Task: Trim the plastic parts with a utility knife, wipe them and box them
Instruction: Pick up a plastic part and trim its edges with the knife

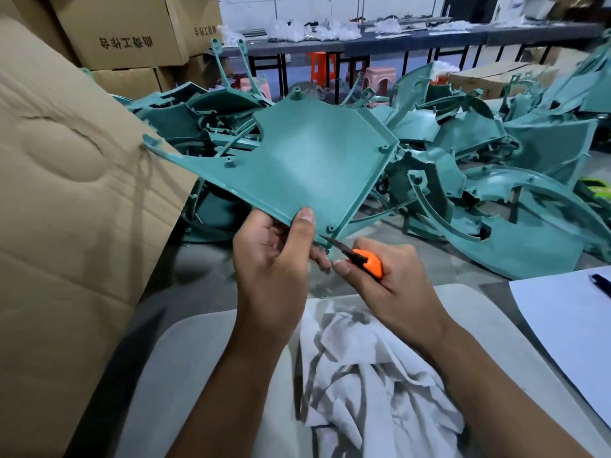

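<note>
Teal panel [307, 160]: being held up in the air, its near edge sitting in the left hand's pinch, its long pointed arm reaching away to the left of that grip.
Left hand [274, 259]: pinching the panel's near edge, thumb lying on the upper face, fingers mostly hidden underneath.
Utility knife [358, 257]: blade tip meeting the panel's near corner, just right of the pinch; orange body mostly buried in the fist.
Right hand [386, 279]: wrapping tightly around the knife.
Rag [370, 368]: lying crumpled below both wrists.
Pile of teal parts [496, 180]: sprawling beyond the grip, its right side cut off.
Cardboard box [66, 209]: looming at left, partly out of frame.
</note>
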Demonstrator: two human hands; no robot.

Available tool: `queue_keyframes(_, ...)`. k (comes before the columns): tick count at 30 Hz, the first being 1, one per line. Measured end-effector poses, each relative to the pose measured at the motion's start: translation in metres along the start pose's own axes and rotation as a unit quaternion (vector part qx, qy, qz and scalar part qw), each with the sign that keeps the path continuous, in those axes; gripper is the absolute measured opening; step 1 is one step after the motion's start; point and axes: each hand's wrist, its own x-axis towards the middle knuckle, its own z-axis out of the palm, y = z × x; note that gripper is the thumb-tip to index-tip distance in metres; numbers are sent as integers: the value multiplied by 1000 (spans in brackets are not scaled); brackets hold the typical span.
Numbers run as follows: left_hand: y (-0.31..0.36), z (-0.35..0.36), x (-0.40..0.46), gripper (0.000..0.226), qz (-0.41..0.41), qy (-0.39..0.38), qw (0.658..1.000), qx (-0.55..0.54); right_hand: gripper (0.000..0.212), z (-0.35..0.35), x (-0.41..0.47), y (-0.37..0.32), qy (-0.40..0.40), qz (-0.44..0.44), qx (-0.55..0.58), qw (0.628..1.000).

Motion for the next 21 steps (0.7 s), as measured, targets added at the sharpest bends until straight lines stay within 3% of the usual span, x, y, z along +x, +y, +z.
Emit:
queue_keyframes(4,-4,-6,1,15,-50,-26,998,-34,43,-3,0,-2,-14,1,6,1000)
queue_keyframes(6,-5,-10,1,12,-58,-40,996,-52,33,-6,1,-6,-7,40,108,993)
queue_keyframes(8,-5,-14,2,16,-67,-60,994,-65,35,-14,3,-4,60,108,243,962)
queue_keyframes(9,-4,-15,3,20,-70,-71,992,-76,42,-20,5,0,109,136,255,951)
queue_keyframes(12,0,-19,4,27,-59,-108,987,-104,64,-40,13,22,212,181,172,945)
queue_keyframes(15,3,-20,4,32,16,-124,992,-2,61,-51,14,36,261,206,227,915)
queue_keyframes(17,2,-19,3,31,86,-118,983,114,51,-50,13,35,252,199,255,912)
queue_keyframes(21,-2,-24,6,6,199,-1,933,299,21,-40,12,24,221,152,231,935)
